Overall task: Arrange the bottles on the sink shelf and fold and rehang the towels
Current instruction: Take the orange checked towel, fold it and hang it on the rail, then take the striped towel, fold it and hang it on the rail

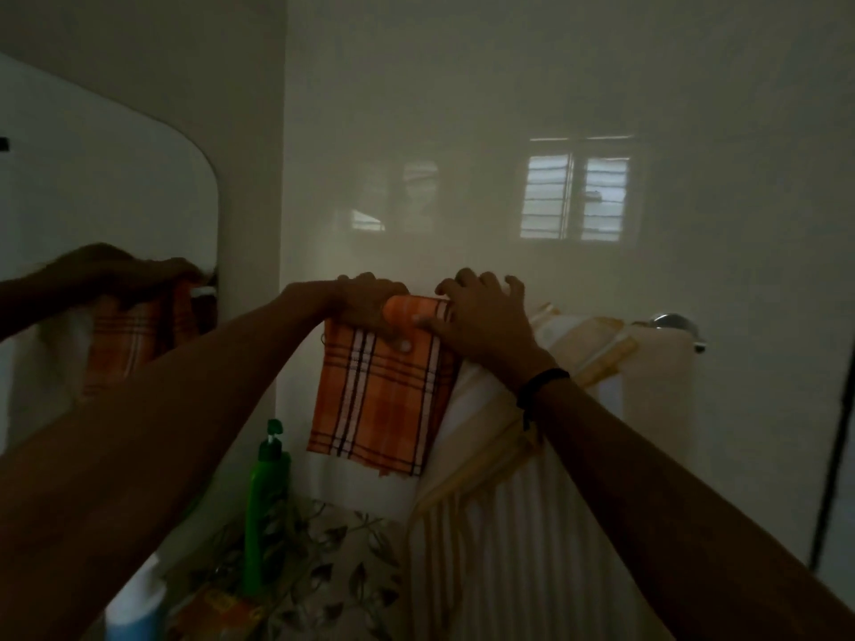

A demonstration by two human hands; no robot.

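Note:
An orange plaid towel [379, 400] hangs folded over the wall rail, at the rail's left end. My left hand [365, 300] grips its top fold, thumb pressed on the front of the cloth. My right hand [486, 316] holds the fold's right side, thumb on the cloth and fingers curled over the top. A white and yellow striped towel [499, 525] hangs beside it on the right, and a pale peach towel [657, 386] further right. The rail's chrome end mount [675, 327] shows at the far right. A green pump bottle [266, 497] stands below the orange towel.
A rounded mirror [115, 201] on the left wall reflects my hand and the orange towel. A blue and white bottle [134, 608] and an orange packet [222, 613] sit at the bottom left by leaf-patterned tiles [333, 548]. The glossy wall [573, 196] reflects a window.

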